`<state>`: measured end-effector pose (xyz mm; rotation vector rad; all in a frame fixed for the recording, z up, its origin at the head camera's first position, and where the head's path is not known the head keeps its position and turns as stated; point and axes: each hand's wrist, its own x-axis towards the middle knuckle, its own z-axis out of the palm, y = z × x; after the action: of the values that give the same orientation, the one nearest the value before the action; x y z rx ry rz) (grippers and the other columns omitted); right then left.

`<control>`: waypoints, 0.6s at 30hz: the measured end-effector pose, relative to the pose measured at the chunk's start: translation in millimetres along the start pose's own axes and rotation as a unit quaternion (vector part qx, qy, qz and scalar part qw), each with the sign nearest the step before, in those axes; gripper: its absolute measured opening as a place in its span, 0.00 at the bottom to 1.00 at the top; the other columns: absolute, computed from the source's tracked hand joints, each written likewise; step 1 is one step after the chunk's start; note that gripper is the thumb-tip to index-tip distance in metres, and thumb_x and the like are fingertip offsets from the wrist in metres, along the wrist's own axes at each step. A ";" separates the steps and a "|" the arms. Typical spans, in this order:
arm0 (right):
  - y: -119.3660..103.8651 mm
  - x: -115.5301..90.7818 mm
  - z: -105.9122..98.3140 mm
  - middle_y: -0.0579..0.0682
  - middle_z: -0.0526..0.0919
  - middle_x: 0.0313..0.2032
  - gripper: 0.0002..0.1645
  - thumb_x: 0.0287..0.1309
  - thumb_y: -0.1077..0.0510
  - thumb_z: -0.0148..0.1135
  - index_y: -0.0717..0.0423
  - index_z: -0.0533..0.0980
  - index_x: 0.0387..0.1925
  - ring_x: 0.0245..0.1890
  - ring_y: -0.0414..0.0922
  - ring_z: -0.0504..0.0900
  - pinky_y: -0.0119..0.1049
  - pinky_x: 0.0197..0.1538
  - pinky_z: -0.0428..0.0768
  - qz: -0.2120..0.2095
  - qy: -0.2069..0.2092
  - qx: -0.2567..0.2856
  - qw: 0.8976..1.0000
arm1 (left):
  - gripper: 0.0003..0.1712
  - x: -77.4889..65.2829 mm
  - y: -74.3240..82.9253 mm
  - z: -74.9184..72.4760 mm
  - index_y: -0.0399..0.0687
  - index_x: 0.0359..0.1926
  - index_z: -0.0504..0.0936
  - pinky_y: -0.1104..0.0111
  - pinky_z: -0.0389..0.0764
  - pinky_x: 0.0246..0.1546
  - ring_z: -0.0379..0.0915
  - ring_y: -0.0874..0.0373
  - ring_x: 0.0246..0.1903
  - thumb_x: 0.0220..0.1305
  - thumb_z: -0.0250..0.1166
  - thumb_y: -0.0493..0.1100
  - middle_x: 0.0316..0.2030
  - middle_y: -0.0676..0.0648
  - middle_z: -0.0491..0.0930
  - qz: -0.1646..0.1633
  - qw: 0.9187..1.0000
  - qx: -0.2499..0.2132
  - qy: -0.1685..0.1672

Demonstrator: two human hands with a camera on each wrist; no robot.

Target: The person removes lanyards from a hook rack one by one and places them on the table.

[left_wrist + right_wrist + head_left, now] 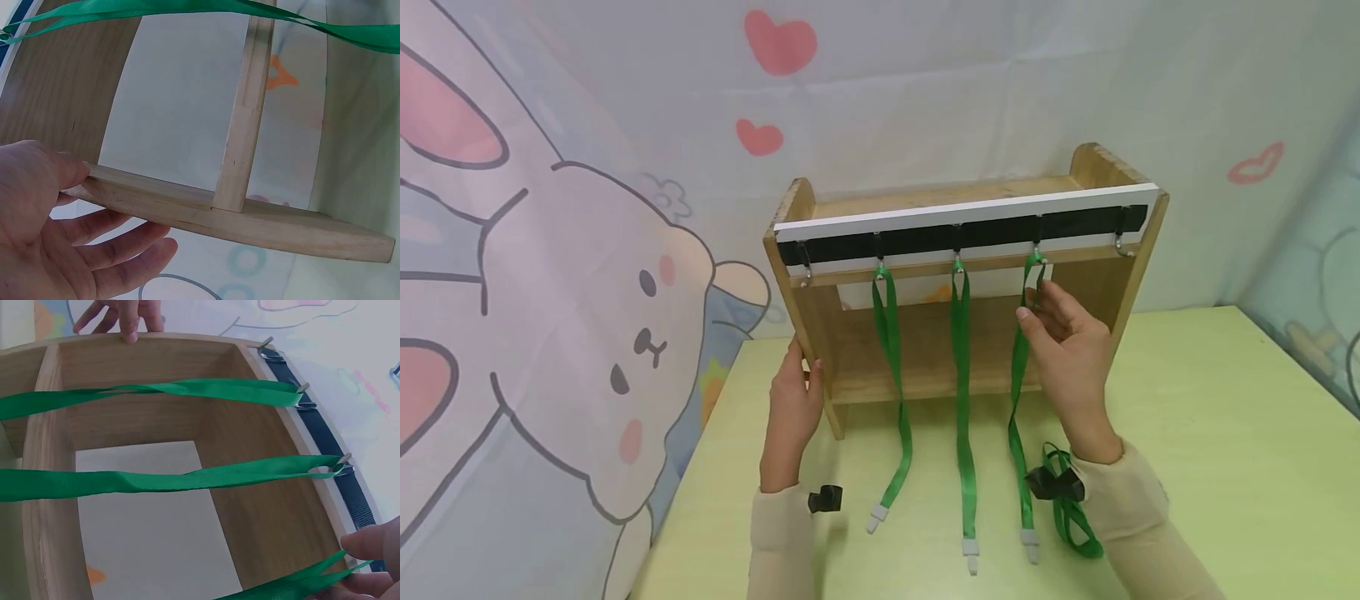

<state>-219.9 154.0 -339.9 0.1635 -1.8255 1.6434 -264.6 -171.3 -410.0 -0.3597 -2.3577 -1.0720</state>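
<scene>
A small wooden shelf (895, 354) stands on the table, with a row of metal hooks along its white-and-black front rail (1000, 234). Its left side panel (169, 209) is held by my left hand (795, 396), thumb on the front edge and fingers outside. Three green lanyards hang from the middle hooks: the left lanyard (889, 333), the middle lanyard (961, 375) and the right lanyard (1017, 375). Just below its hook, my right hand (1071, 350) holds the right lanyard's loop between thumb and fingers. The outermost hooks carry nothing.
Another green lanyard (1071, 521) lies bunched on the pale green table (1225, 433), partly behind my right wrist. Pale plastic clips dangle from the hanging lanyards, such as the middle clip (972, 554). A printed cloth backdrop (925, 100) stands behind the shelf.
</scene>
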 end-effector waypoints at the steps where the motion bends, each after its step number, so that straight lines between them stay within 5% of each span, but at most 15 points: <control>1: 0.3 0.7 1.2 0.62 0.84 0.53 0.26 0.65 0.66 0.65 0.69 0.74 0.63 0.45 0.32 0.83 0.23 0.49 0.79 0.000 0.002 -0.003 1.000 | 0.29 0.1 0.3 -0.4 0.36 0.74 0.61 0.48 0.83 0.39 0.81 0.38 0.40 0.76 0.55 0.34 0.57 0.32 0.75 0.000 1.000 0.000 0.000; 18: 2.4 6.0 6.8 0.64 0.86 0.43 0.24 0.64 0.69 0.65 0.67 0.77 0.61 0.37 0.27 0.83 0.21 0.43 0.78 -0.022 0.000 -0.042 0.999 | 0.30 0.4 2.7 -2.7 0.35 0.74 0.59 0.49 0.84 0.41 0.81 0.37 0.44 0.76 0.55 0.34 0.59 0.32 0.74 -0.002 1.000 0.006 -0.008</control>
<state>-228.3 150.2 -338.5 0.1658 -1.8750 1.5326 -262.8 -171.5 -406.7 -0.3619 -2.3785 -1.0601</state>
